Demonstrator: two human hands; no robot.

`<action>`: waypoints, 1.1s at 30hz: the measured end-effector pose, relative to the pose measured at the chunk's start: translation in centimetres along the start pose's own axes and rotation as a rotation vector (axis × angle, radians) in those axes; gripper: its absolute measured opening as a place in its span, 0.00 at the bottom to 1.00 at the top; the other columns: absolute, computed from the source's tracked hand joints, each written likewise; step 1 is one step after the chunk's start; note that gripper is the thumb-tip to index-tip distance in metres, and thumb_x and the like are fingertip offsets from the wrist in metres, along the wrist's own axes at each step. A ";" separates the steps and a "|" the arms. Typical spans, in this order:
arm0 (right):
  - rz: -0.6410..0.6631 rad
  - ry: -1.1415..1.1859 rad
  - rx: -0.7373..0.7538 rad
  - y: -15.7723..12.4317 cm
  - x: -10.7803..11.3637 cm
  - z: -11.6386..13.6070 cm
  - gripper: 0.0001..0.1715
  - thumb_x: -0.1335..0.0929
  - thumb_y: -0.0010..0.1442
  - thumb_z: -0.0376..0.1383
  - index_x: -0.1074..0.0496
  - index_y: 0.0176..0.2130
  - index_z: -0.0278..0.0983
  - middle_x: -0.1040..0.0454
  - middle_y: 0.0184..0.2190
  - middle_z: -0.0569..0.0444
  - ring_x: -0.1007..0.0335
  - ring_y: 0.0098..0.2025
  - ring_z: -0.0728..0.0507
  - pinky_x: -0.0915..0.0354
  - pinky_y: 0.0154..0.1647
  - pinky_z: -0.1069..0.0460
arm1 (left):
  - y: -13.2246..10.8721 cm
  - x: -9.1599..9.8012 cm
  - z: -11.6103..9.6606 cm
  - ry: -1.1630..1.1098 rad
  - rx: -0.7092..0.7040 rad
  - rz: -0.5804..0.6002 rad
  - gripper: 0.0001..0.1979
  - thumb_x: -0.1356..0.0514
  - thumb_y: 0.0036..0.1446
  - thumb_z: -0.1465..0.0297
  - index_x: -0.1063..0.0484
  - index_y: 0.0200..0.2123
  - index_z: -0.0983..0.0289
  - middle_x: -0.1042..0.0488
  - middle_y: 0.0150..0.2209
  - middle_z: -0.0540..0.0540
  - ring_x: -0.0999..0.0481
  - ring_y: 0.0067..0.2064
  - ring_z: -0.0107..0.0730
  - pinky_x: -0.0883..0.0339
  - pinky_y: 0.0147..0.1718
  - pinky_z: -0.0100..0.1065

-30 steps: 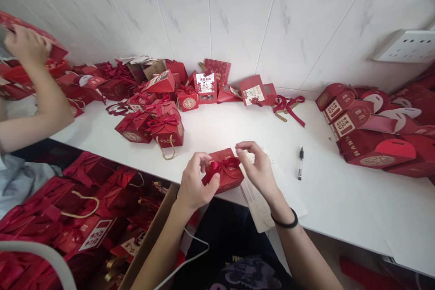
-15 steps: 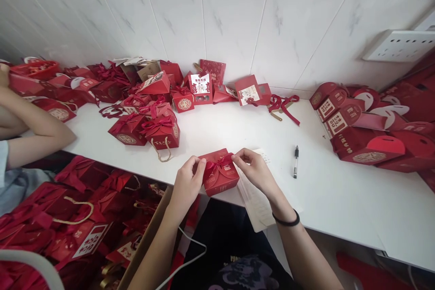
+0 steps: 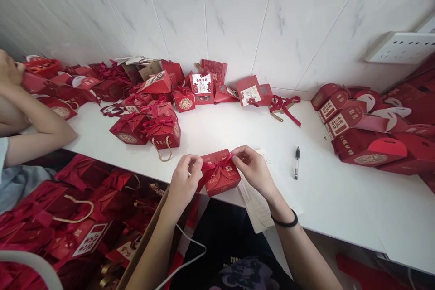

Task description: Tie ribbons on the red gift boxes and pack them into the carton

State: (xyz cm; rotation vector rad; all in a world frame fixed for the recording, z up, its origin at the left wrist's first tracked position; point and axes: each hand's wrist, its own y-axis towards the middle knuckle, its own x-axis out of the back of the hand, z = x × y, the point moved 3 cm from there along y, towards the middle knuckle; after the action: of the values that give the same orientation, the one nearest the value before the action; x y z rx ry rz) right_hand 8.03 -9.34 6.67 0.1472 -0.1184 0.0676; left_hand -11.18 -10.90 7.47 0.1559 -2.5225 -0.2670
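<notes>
A small red gift box point(image 3: 220, 180) with a red ribbon bow point(image 3: 215, 166) on top sits at the near edge of the white counter point(image 3: 340, 199). My left hand point(image 3: 183, 181) pinches the bow's left loop, fingers closed. My right hand point(image 3: 251, 167), with a black band on the wrist, pinches the bow's right loop. The two loops are stretched apart across the lid. A white paper sheet point(image 3: 258, 201) lies under my right hand beside the box.
A black pen point(image 3: 297, 163) lies right of the paper. Several finished red boxes point(image 3: 159, 127) pile at the back left, and flat red boxes point(image 3: 370, 131) stack at right. A carton of red boxes point(image 3: 78, 217) stands below left. Another person's arm point(image 3: 34, 122) rests at the far left.
My hands closed in on the bow and now pull its loops apart sideways. The person at left lowered a raised arm from a red box down to the counter.
</notes>
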 end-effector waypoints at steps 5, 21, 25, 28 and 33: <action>-0.023 0.039 -0.005 0.1 -0.1 0.1 0.12 0.33 0.55 0.42 0.30 0.37 0.37 0.25 0.33 0.51 0.28 0.35 0.44 0.33 0.36 0.50 | 0.8 -0.6 -2.2 0.152 -0.280 0.081 0.08 0.44 0.58 0.65 0.27 0.38 0.60 0.31 0.39 0.54 0.32 0.46 0.36 0.36 0.48 0.39; 0.034 -0.085 0.078 -0.5 -0.5 0.3 0.16 0.40 0.62 0.39 0.31 0.46 0.37 0.28 0.28 0.55 0.33 0.30 0.46 0.36 0.32 0.51 | 1.1 -2.1 -1.8 0.041 -0.260 0.141 0.03 0.43 0.56 0.71 0.30 0.32 0.61 0.27 0.37 0.53 0.30 0.44 0.35 0.37 0.46 0.41; 0.052 -0.113 0.106 -0.7 -0.6 0.7 0.15 0.35 0.59 0.39 0.32 0.47 0.38 0.26 0.32 0.55 0.31 0.34 0.45 0.36 0.37 0.49 | 1.1 -2.1 -1.9 0.022 -0.244 0.145 0.03 0.44 0.56 0.72 0.30 0.31 0.61 0.28 0.37 0.53 0.30 0.44 0.36 0.37 0.47 0.41; 0.013 -0.166 0.135 -0.6 -0.5 0.9 0.12 0.33 0.57 0.39 0.31 0.42 0.39 0.25 0.33 0.54 0.30 0.35 0.44 0.36 0.39 0.49 | 1.0 -2.2 -1.8 0.025 -0.255 0.140 0.04 0.44 0.56 0.72 0.30 0.31 0.61 0.28 0.37 0.53 0.31 0.44 0.36 0.37 0.47 0.42; -0.056 -0.208 0.168 -0.8 -0.6 1.0 0.07 0.35 0.59 0.36 0.30 0.39 0.40 0.24 0.36 0.54 0.27 0.39 0.43 0.34 0.41 0.48 | 0.9 -2.3 -1.9 0.044 -0.269 0.146 0.03 0.43 0.56 0.72 0.31 0.31 0.60 0.28 0.37 0.53 0.31 0.45 0.36 0.38 0.47 0.41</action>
State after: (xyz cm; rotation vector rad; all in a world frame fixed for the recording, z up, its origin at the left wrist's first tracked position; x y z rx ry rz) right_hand 7.42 -10.27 7.51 0.3249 -0.3160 0.0062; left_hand -8.28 -9.94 7.92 -0.1275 -2.4118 -0.5325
